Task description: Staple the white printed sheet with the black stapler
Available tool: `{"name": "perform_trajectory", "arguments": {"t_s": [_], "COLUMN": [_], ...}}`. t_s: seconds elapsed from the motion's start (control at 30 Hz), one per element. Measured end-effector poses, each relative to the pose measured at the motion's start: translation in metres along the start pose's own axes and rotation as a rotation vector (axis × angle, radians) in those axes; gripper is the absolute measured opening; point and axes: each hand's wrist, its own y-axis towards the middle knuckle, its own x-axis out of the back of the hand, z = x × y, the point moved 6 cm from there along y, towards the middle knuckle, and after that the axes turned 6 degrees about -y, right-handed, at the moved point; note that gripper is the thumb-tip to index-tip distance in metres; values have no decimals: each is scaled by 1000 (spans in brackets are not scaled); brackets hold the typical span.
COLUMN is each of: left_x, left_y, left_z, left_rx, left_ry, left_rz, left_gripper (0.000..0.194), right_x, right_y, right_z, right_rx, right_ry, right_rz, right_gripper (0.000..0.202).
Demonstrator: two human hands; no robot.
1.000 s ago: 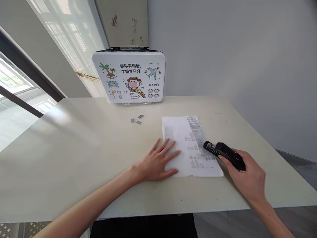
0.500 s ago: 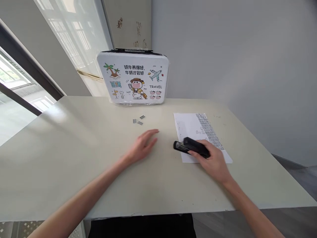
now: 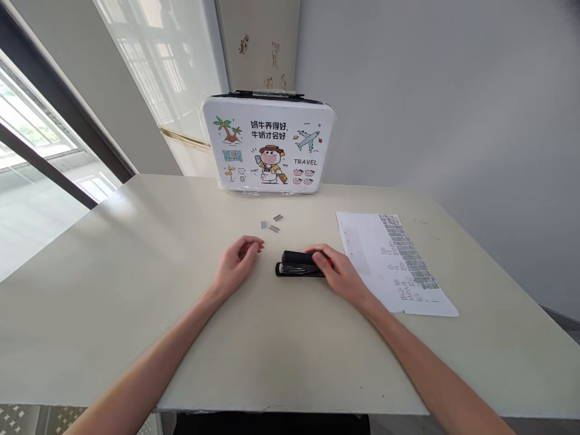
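Observation:
A black stapler lies on the table in front of me, its head pointing left and its upper arm slightly raised from the base. My right hand is closed around the rear end of the stapler, thumb on top; a bit of red shows beside the fingers. Left of the stapler, my left hand rests with loosely curled fingers and the thumb a little apart. I see nothing in it. Beyond both hands lie three small strips of staples.
A printed sheet of paper with a grey patterned band lies to the right. At the back of the pale table stands a white case with cartoon pictures and a black handle. A grey wall rises behind, and a window is at the left.
The stapler has come down from over the paper to the table, left of the sheet, still in my right hand. My left hand's fingers have curled. The view has shifted left.

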Motion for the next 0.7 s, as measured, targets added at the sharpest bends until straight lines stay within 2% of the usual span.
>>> {"name": "perform_trajectory", "arguments": {"t_s": [0.13, 0.23, 0.43, 0.57, 0.7], "left_x": [-1, 0, 10, 10, 5], "left_y": [-1, -2, -3, -2, 0], "left_z": [-2, -5, -8, -4, -5], "left_rx": [-11, -5, -6, 5, -17], "left_ry": [30, 49, 52, 8, -98], "left_rz": [-13, -56, -212, -202, -131], "left_gripper": [26, 26, 27, 27, 30], "right_x": [9, 6, 3, 6, 1], "right_y": [-5, -5, -5, -6, -9], "right_z": [-12, -18, -19, -14, -4], "right_rx": [-80, -98, -93, -87, 8], "right_ry": [47, -15, -61, -77, -192], "right_rz": [-168, -195, -197, -201, -52], "right_gripper": [45, 44, 44, 44, 37]}}
